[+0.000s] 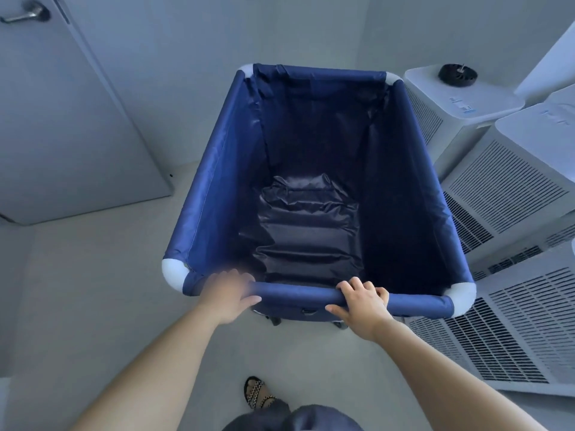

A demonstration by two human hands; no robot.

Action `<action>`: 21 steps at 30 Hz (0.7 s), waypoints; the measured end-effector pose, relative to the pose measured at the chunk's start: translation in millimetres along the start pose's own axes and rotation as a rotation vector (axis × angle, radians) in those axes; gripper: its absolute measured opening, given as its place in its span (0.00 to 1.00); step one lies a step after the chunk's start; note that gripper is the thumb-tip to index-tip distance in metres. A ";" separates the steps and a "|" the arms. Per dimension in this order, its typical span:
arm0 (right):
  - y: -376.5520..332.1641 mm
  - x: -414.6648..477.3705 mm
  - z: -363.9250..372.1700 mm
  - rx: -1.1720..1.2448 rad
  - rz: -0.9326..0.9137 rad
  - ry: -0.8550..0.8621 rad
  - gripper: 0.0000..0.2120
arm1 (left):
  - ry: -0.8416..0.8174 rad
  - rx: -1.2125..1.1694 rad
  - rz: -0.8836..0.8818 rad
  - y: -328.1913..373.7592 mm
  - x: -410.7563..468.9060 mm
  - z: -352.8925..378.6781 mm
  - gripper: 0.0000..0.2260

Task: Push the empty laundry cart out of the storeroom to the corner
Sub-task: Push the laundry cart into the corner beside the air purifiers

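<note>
Standing in the middle of the pale floor (93, 290), the cart (217, 181) is seen from above. It is made of dark blue cloth. Nothing is seen inside it but the crinkled cloth at the bottom. White caps (174, 270) are fitted at its four top corners. Small dark wheels (339, 325) are seen under its near end. Its far end is close to the back wall (217, 42), but it cannot be told if they touch.

The near bar (298, 293) of the cart is held by both hands. The left hand (228, 295) is blurred, but its fingers are seen curled over the top of the bar near the left corner, with the thumb under it. The right hand (362, 301) is wrapped round the bar further right, with the fingers over the top and the thumb stuck out along the near side. Both bare arms are stretched out from the bottom of the view.

On the right, white boxes (513, 188) with slotted sides are lined up just beside the cart. A round black thing (457, 74) is set on top of the farthest box. On the left, a grey door (62, 119) with a metal handle (26, 14) is seen well apart from the cart. One foot in a strappy sandal (256, 391) is planted on the floor behind the cart, between the arms.
</note>
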State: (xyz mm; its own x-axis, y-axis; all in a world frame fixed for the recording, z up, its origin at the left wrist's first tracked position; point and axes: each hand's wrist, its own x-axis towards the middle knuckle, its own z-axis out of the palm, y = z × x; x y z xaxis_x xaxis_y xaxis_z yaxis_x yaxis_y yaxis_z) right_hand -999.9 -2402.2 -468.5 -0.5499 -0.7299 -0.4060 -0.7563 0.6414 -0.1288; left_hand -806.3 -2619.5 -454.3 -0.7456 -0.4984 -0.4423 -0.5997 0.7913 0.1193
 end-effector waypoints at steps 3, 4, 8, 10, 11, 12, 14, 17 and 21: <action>-20.2 18.3 -5.0 -0.007 0.021 0.007 0.24 | 0.003 0.010 0.011 -22.4 17.3 -13.5 0.20; -26.2 23.7 -6.7 -0.002 0.024 0.009 0.24 | -0.007 0.014 0.014 -29.1 22.9 -18.6 0.19; -43.4 40.9 -14.3 -0.001 0.040 -0.007 0.25 | -0.046 0.015 0.033 -47.8 40.8 -36.0 0.19; -47.5 47.9 -18.5 0.003 0.046 -0.022 0.25 | -0.047 0.024 0.039 -53.0 47.4 -40.0 0.19; -48.7 50.9 -21.2 0.003 0.048 -0.029 0.25 | -0.043 0.029 0.041 -55.0 50.0 -40.6 0.19; -49.6 54.0 -23.9 0.002 0.049 -0.036 0.25 | -0.036 0.029 0.043 -56.7 52.8 -41.2 0.19; -52.0 60.2 -28.8 -0.009 0.051 -0.047 0.25 | -0.025 0.021 0.047 -59.9 59.1 -43.3 0.19; -55.3 70.1 -36.1 -0.016 0.053 -0.054 0.25 | -0.020 0.020 0.055 -64.4 70.9 -48.8 0.19; -57.7 87.1 -44.5 -0.013 0.056 -0.048 0.25 | -0.006 0.029 0.066 -72.6 89.0 -56.0 0.19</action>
State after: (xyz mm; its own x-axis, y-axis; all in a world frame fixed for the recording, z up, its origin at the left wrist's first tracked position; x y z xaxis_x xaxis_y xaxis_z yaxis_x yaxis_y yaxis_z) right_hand -1019.8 -2513.3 -456.1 -0.5745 -0.6805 -0.4548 -0.7294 0.6778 -0.0929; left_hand -845.4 -2741.2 -452.5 -0.7814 -0.4431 -0.4394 -0.5407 0.8323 0.1220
